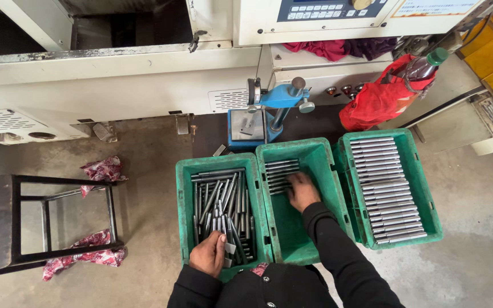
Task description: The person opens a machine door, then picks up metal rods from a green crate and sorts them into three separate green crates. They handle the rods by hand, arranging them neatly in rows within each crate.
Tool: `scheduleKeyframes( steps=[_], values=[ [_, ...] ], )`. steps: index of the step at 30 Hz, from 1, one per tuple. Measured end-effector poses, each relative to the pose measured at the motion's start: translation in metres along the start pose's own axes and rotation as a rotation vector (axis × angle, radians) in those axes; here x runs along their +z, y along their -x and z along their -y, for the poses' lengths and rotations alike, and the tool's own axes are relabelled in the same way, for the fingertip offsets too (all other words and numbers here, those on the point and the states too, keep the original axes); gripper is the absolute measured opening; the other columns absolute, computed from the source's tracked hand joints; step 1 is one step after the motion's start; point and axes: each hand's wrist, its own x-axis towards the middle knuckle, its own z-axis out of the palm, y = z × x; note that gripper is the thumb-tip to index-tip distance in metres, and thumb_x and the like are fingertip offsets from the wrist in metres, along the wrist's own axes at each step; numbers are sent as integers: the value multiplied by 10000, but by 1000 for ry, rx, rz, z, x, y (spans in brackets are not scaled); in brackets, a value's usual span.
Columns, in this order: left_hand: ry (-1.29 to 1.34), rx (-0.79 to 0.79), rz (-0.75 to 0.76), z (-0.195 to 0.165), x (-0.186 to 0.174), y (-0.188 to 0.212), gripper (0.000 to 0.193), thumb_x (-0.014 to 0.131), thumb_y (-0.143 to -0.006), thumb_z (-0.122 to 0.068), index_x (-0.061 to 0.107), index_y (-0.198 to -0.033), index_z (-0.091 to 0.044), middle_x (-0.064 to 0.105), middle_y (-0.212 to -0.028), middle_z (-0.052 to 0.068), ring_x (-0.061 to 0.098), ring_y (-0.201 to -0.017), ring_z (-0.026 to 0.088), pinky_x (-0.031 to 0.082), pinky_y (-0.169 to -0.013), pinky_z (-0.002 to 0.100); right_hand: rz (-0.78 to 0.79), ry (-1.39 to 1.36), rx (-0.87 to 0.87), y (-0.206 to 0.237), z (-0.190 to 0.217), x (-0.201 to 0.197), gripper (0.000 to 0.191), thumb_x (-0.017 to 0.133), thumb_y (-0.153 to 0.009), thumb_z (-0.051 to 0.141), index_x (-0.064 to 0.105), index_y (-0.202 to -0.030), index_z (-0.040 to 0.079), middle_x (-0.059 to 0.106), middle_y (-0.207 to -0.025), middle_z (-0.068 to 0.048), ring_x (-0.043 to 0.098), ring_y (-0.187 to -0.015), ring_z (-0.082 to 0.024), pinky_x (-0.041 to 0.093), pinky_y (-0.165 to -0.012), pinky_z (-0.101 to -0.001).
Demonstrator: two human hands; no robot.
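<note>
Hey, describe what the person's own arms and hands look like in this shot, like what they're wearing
Both arms are covered by long black sleeves that reach to the wrists. The left hand and the right hand are bare: no gloves, and no rings, watch or bracelet can be made out. The sleeves look plain, with no visible stripes or markings. A small round button or snap shows on the dark garment at the chest.

The light is soft and even daylight, fairly bright, with only weak shadows under the black stool and inside the green bins. The metal rods shine a little. Straight lines bend near the edges. Focus is sharp everywhere.
</note>
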Motion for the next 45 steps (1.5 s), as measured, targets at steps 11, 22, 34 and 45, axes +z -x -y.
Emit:
scheduleKeyframes(
  steps=[11,22,34,45],
  values=[
    [125,-92,32,-4,-5,-8,263,520,-1018,-284,655,-893,-95,654,-656,124,674,-582,307,523,-554,405,256,183,11,1,13,1,538,803,-740,148,605,-1237,97,580,-1291,-148,530,-1235,-393,491,-1020,-459],
    [108,-59,38,-4,-4,-5,259,523,-1016,-270,647,-884,-86,663,-669,128,680,-605,320,518,-551,418,231,187,-49,8,18,-3,739,864,-637,139,550,-1304,91,496,-1419,-187,512,-1246,-404,455,-1006,-517],
    [188,-157,70,-16,-8,0,321,508,-1022,-321,659,-878,-77,613,-573,111,648,-500,248,509,-514,380,372,271,42,14,33,-5,751,850,-710,261,475,-1307,1,503,-1322,-255,501,-1226,-462,490,-995,-484],
    [491,-238,111,-22,5,5,376,491,-1060,-327,662,-840,-75,557,-547,-7,514,-474,68,444,-453,259,211,376,61,17,45,-6,291,429,-1040,226,585,-1218,57,640,-1138,-208,655,-998,-415,565,-822,-514]
  ],
)
